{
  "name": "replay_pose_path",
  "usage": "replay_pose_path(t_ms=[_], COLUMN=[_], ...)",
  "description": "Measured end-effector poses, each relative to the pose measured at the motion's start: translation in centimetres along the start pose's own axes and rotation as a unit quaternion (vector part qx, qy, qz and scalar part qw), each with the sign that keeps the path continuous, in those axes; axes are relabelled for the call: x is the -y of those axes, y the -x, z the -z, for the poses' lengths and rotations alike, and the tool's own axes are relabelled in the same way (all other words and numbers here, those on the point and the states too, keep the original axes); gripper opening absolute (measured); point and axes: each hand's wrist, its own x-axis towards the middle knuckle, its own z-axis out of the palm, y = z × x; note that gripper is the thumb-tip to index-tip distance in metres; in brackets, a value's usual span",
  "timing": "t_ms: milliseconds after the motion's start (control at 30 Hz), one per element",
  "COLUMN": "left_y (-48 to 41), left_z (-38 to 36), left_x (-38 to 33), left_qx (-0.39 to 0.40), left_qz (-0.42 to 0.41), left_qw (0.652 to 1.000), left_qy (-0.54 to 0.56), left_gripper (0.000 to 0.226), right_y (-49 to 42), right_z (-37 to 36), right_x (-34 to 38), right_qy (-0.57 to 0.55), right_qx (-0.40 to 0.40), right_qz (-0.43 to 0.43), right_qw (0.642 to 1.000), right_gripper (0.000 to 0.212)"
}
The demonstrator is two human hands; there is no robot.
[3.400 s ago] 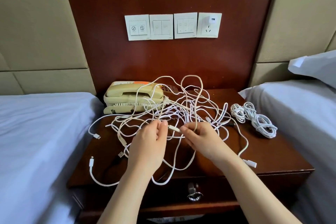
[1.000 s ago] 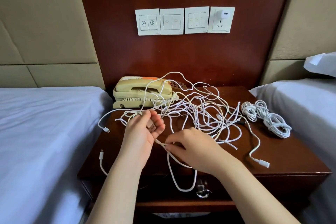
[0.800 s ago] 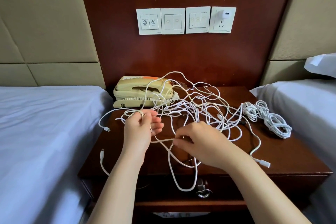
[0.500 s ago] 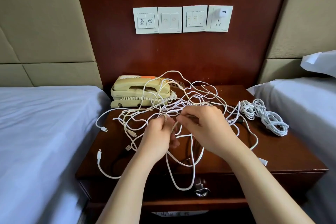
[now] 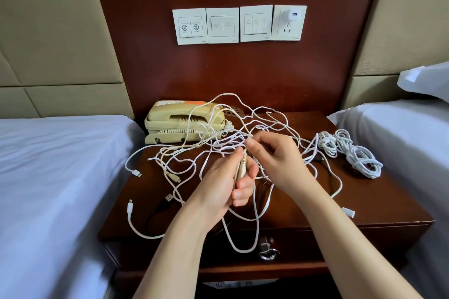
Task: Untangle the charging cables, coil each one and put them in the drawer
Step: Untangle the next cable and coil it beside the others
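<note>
L hand (image 5: 220,184) curls tight round a couple of white strands; R hand (image 5: 279,162) pinches another just above it. The cable tangle (image 5: 218,145) sprawls over the nightstand (image 5: 364,204), one loop hanging past the closed drawer (image 5: 328,243). A coiled bundle (image 5: 349,153) lies far right.
</note>
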Motion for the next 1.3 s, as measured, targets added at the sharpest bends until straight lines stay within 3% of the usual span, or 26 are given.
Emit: replay_pose_path(t_ms=[300, 433, 600, 800, 1000, 1133, 1300], left_y=[-0.3, -0.8, -1.5, -1.9, -1.8, -1.8, -1.6], left_z=[0.9, 1.5, 3.3, 4.8, 3.2, 1.8, 0.4], left_x=[0.2, 0.5, 0.2, 0.6, 0.6, 0.9, 0.8], left_qx=[-0.065, -0.127, -0.248, -0.338, -0.316, -0.237, -0.151], left_qz=[-0.048, -0.082, -0.129, -0.155, -0.167, -0.134, -0.102], left_qw=[0.995, 0.985, 0.95, 0.928, 0.9, 0.927, 0.971], left_qy=[0.062, 0.082, 0.142, 0.015, -0.25, -0.256, -0.152], left_gripper=[0.036, 0.033, 0.031, 0.033, 0.034, 0.038, 0.039], right_y=[0.8, 1.4, 2.6, 1.9, 1.0, 0.7, 0.5], right_z=[-0.5, -1.1, -2.9, -1.6, -0.7, -0.2, 0.5], right_x=[-0.8, -0.3, 0.9, 3.3, 3.9, 2.7, 1.4], right_qy=[0.07, 0.179, 0.253, 0.192, 0.171, 0.141, 0.084], right_qx=[0.167, 0.22, 0.279, 0.212, 0.1, 0.017, -0.008], right_qz=[-0.05, -0.048, 0.011, 0.025, 0.054, 0.04, -0.002], right_qw=[0.982, 0.958, 0.926, 0.958, 0.979, 0.989, 0.996], right_gripper=[0.034, 0.021, 0.027, 0.021, 0.024, 0.022, 0.025])
